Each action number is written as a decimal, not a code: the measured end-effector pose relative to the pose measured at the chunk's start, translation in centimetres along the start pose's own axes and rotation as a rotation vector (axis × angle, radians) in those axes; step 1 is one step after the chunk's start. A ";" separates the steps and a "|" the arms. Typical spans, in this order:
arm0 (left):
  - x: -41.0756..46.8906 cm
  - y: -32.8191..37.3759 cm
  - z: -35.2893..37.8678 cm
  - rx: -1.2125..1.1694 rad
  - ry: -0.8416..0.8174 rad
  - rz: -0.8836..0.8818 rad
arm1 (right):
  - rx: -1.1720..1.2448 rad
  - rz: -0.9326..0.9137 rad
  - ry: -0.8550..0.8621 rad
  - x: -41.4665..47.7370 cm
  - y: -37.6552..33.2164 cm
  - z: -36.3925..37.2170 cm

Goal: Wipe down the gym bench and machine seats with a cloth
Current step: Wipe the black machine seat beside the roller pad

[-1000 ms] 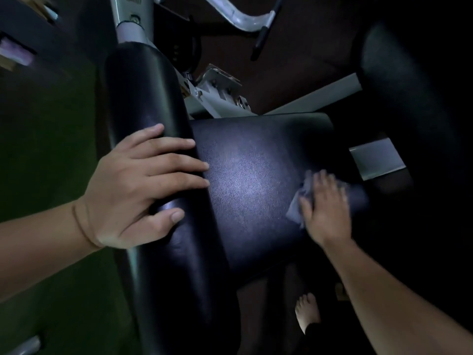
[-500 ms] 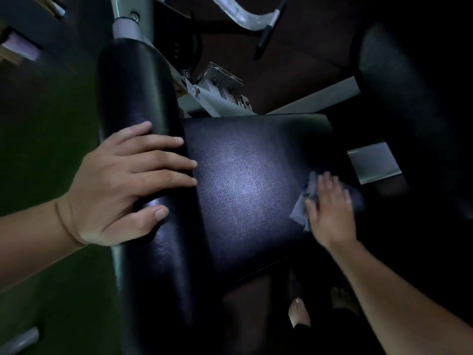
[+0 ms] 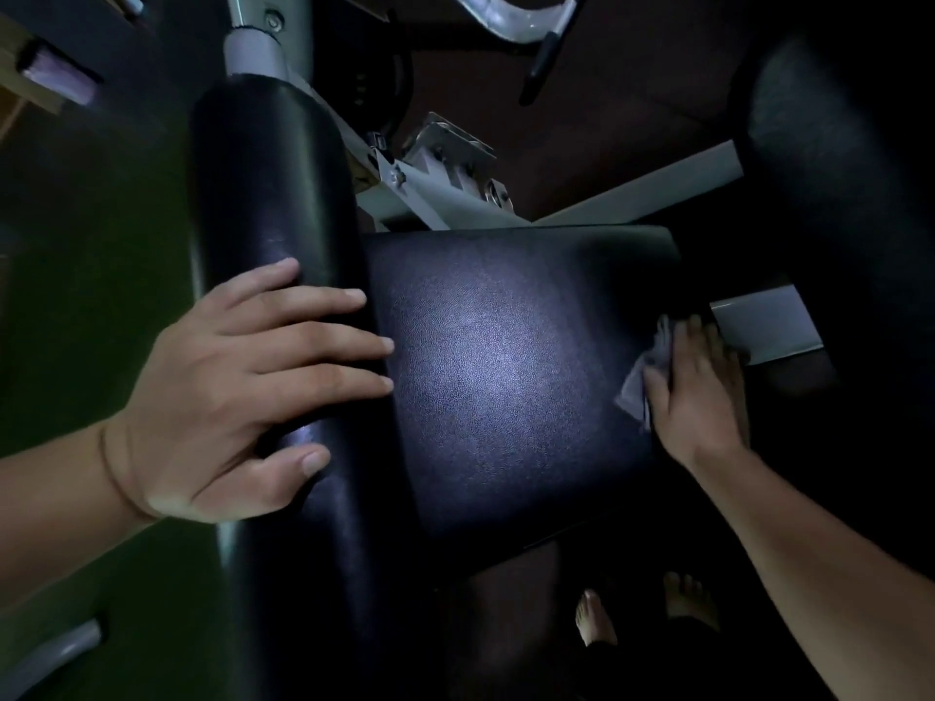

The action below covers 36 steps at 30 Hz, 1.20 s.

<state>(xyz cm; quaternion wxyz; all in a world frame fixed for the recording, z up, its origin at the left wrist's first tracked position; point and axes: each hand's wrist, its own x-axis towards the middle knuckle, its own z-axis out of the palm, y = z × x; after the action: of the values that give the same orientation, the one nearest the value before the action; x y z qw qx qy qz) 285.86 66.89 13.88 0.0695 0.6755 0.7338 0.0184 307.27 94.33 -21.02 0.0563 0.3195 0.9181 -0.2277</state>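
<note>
The right grip [image 3: 700,392], a bare hand, lies flat with its fingers straight and close together, pressing a small grey cloth [image 3: 636,389] onto the right edge of the black seat pad [image 3: 506,371]. Most of the cloth is hidden under the palm and fingers. A crumpled corner shows on the grip's thumb side, toward the middle of the pad, and a smaller bit sticks out beside the fingertips.

The left grip [image 3: 227,392] is well apart from the cloth and holds nothing. Its 4 fingers are spread and laid across the long black padded roll [image 3: 273,194] that runs along the seat pad's left edge, with the thumb resting lower on the same roll.

Behind the seat pad, pale metal frame bars [image 3: 642,192] meet at a bolted bracket [image 3: 450,149]. A grey plate [image 3: 764,326] sits just beyond the right fingertips. Another dark pad [image 3: 835,144] stands at the upper right. 2 bare feet [image 3: 597,619] show on the dim floor below the seat pad, and green flooring [image 3: 76,296] lies at the left.
</note>
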 end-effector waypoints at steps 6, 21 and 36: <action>0.2 0.3 -0.2 0.005 -0.011 -0.019 | -0.004 -0.004 0.016 7.3 -7.5 -1.4; 0.3 0.5 -0.3 0.010 -0.012 -0.040 | 0.030 -0.161 0.004 10.4 -18.7 -2.0; 0.2 0.5 -0.4 0.024 -0.038 -0.045 | -0.047 -0.665 -0.169 5.4 -29.3 -2.0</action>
<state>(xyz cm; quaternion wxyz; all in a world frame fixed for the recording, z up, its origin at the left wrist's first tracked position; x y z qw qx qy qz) 286.25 67.15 14.27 0.0758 0.6600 0.7475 -0.0047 285.15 78.01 -9.43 0.0621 -0.0188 0.9690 -0.2382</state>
